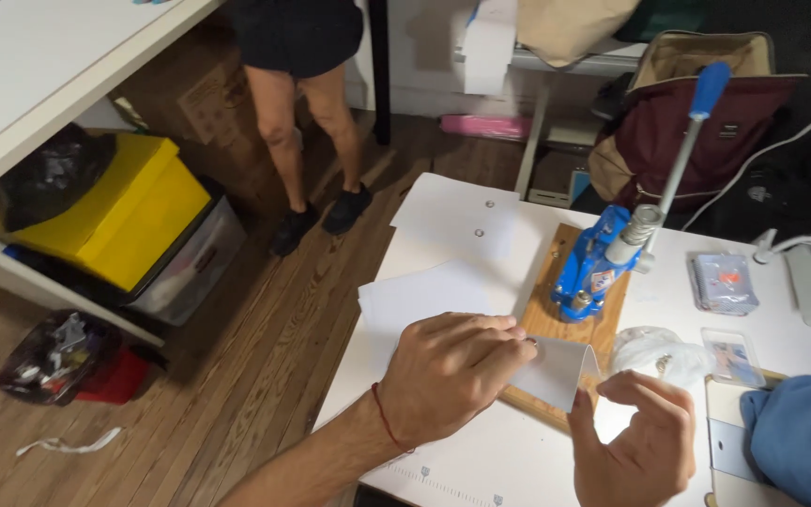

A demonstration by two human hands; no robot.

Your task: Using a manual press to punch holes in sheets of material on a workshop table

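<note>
A small white sheet of paper [556, 371] is the thing in hand: plain, thin and bent into a soft curl, its right edge lifting upward. It hovers over the near end of a wooden board, at about 6 o'clock from the blue hand press, pinched along its left and lower-right edges.

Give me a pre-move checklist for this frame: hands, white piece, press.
1. Left hand grips the white piece: ok.
2. Right hand pinches its lower edge: ok.
3. Piece lies flat: not ok, it curls over the wooden board.
4. Blue press stands upright on the board, handle raised: ok.
5. Piece sits under the press die: not ok, it is apart, nearer the person.
6. Small part between left fingertips: cannot tell.
</note>
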